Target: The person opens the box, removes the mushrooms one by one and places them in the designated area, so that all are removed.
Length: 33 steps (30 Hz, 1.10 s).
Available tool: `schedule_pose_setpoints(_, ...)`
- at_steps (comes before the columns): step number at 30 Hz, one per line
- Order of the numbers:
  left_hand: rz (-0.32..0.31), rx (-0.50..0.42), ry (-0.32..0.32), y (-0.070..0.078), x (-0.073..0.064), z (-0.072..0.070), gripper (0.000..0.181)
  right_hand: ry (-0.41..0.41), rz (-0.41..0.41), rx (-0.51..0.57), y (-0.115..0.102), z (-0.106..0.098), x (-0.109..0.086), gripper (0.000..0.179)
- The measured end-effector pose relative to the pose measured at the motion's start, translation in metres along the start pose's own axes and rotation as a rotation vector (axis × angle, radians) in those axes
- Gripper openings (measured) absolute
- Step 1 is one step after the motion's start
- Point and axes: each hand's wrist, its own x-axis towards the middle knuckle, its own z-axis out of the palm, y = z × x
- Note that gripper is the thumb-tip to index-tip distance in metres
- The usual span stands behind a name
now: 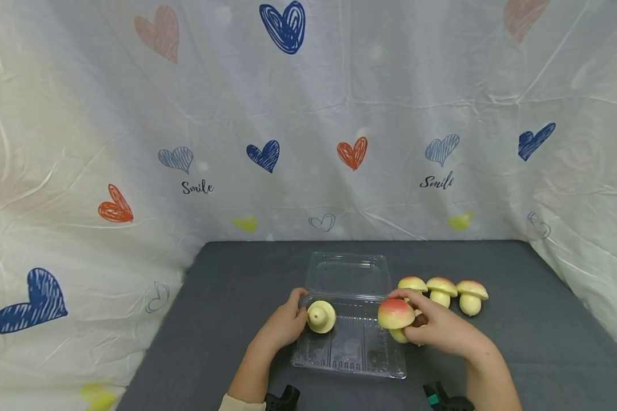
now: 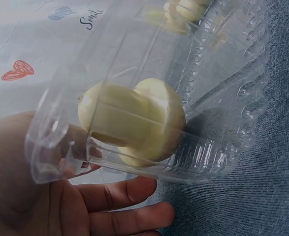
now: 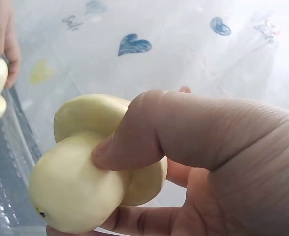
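Note:
A toy mushroom [image 1: 396, 314] with a red-and-yellow cap and pale stem is in my right hand [image 1: 442, 325], over the right side of a clear plastic container [image 1: 347, 342]. In the right wrist view my thumb presses the mushroom's pale stem [image 3: 75, 187], with fingers curled on its far side. My left hand [image 1: 285, 322] holds the container's left edge; through the clear wall [image 2: 208, 157] the left wrist view shows other fingers loosely bent below. Another mushroom [image 1: 321, 317] rests in the container's left part, stem towards the head camera, close to my left thumb.
The container's lid [image 1: 347, 275] lies opened back on the dark grey table [image 1: 247, 285]. Several more mushrooms [image 1: 471, 297] stand in a row right of the lid, the leftmost partly hidden by my right hand. A white curtain [image 1: 308, 120] with printed hearts hangs behind.

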Motion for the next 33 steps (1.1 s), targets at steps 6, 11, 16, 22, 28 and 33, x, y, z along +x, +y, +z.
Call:
schedule_pose_setpoints(6, 0.002, 0.002, -0.003, 0.0, 0.001, 0.0, 0.044, -0.006, -0.001, 0.061, 0.002, -0.005, -0.004, 0.059)
schedule_pose_setpoints(11, -0.001, 0.003, -0.001, 0.0, 0.001, 0.0, 0.043, -0.008, -0.012, 0.054, 0.004, -0.008, -0.008, 0.054)
schedule_pose_setpoints(16, -0.004, 0.006, 0.003, 0.0, 0.0, 0.0, 0.043, 0.019, 0.013, 0.005, 0.005, -0.013, -0.015, 0.054)
schedule_pose_setpoints(22, 0.001, 0.005, 0.003, -0.001, 0.001, 0.0, 0.043, 0.05, 0.009, 0.0, 0.006, -0.021, -0.02, 0.054)
schedule_pose_setpoints(28, 0.005, 0.014, 0.01, -0.003, 0.001, 0.0, 0.043, 0.08, 0.028, -0.02, 0.008, -0.025, -0.024, 0.051)
schedule_pose_setpoints(33, 0.004, 0.012, 0.007, -0.003, 0.001, 0.001, 0.044, 0.104, 0.054, -0.042, 0.011, -0.028, -0.029, 0.05)
